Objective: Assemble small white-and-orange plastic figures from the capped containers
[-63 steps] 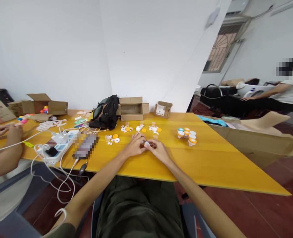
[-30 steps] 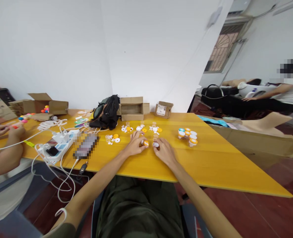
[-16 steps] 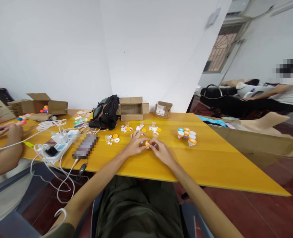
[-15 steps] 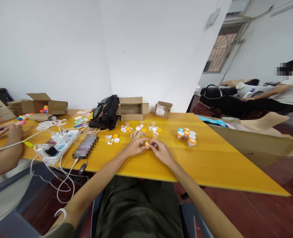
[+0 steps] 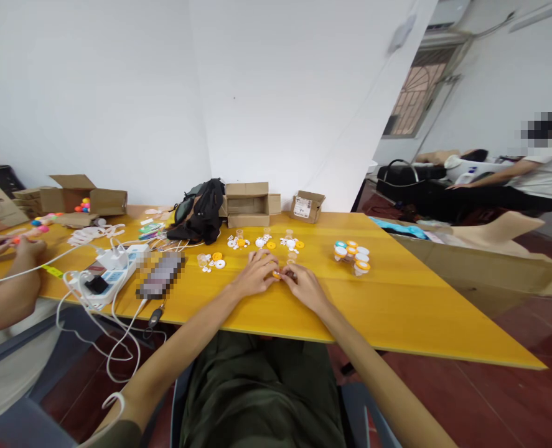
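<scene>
My left hand [image 5: 256, 274] is closed round a small orange round plastic part [image 5: 276, 274] above the middle of the table. Thumb and fingertips of my right hand [image 5: 302, 285] pinch at the same part from the other side; some of it is hidden by the fingers. Just beyond my hands, a clear plastic cup [image 5: 292, 256] stands on the table. Farther back lie small groups of white and orange discs [image 5: 260, 242] with clear cups. Off to the right stands a cluster of cups with orange, white and teal lids [image 5: 351, 250].
A yellow table [image 5: 397, 311] spans the view. At its back are a black backpack [image 5: 201, 211], an open cardboard box [image 5: 248, 205] and a smaller box [image 5: 307, 206]. On the left lie a phone [image 5: 161, 275], a power strip [image 5: 117, 277] and cables. Another person's hands [image 5: 28, 249] handle colourful balls.
The fingers of my left hand have closed further over the orange part, which now shows less. Both hands stay at nearly the same place. The person at right has shifted slightly.
</scene>
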Available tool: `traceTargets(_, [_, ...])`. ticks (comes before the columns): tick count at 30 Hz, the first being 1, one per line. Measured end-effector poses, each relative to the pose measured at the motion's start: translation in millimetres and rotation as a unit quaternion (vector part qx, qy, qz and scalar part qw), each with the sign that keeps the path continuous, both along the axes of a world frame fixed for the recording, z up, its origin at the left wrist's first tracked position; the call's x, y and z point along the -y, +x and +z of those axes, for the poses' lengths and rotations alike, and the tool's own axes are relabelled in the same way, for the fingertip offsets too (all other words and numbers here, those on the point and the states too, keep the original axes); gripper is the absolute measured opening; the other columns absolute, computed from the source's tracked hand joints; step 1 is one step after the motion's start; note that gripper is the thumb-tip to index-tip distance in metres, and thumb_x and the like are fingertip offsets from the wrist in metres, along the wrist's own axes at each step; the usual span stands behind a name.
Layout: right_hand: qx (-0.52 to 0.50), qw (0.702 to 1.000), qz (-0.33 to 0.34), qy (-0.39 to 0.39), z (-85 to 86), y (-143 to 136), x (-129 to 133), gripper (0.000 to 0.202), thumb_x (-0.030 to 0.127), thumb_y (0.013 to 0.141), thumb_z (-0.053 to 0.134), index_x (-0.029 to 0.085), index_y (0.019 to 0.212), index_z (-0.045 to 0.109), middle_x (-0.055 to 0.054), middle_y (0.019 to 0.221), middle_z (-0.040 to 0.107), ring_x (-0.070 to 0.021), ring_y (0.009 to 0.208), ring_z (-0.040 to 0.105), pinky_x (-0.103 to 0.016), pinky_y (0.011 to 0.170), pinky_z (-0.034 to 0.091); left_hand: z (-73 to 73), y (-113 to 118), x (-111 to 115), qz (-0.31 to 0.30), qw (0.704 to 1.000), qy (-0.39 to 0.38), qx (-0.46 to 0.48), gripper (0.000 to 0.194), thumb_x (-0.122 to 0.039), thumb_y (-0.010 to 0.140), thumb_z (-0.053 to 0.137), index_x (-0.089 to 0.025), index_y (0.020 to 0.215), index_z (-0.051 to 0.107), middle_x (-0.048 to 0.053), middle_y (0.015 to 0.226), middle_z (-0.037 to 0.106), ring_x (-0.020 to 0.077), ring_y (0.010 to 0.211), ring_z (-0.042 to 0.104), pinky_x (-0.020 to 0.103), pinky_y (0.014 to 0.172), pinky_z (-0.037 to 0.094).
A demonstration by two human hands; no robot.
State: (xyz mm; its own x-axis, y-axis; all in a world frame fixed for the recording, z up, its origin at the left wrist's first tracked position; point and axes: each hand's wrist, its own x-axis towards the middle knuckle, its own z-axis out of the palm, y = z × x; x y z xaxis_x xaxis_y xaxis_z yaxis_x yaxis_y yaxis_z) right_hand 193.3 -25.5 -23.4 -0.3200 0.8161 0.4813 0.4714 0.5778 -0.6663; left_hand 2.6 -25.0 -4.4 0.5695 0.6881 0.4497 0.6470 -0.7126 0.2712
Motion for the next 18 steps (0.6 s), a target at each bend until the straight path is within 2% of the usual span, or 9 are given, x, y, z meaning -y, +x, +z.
traceTargets(7, [0.014,1.0,0.004,0.018,-0.5,-0.2,0.4,0.014,0.019,0.086,0.053,0.024,0.078,0.062,-0.002,0.078,0.069,-0.02,0.073,0.064,-0.031,0.073,0.051,-0.5,0.9,-0.3,-0.004,1.0,-0.007,0.0,0.009,-0.028,0.093,0.059,-0.025,0.098,0.066,0.006,0.109,0.067,0.0275,0.122,0.048,0.045,0.106,0.034])
traceTargets(18, [-0.012,0.999,0.029,0.027,-4.9,1.0,-3.5,0.013,0.016,0.086,0.053,0.025,0.079,0.06,-0.002,0.078,0.068,-0.0196,0.072,0.063,-0.031,0.073,0.051,-6.1,0.2,-4.6,-0.023,0.999,0.042,0.001,0.009,-0.027,0.093,0.06,-0.022,0.098,0.065,0.007,0.103,0.068,0.0268,0.118,0.05,0.042,0.1,0.038])
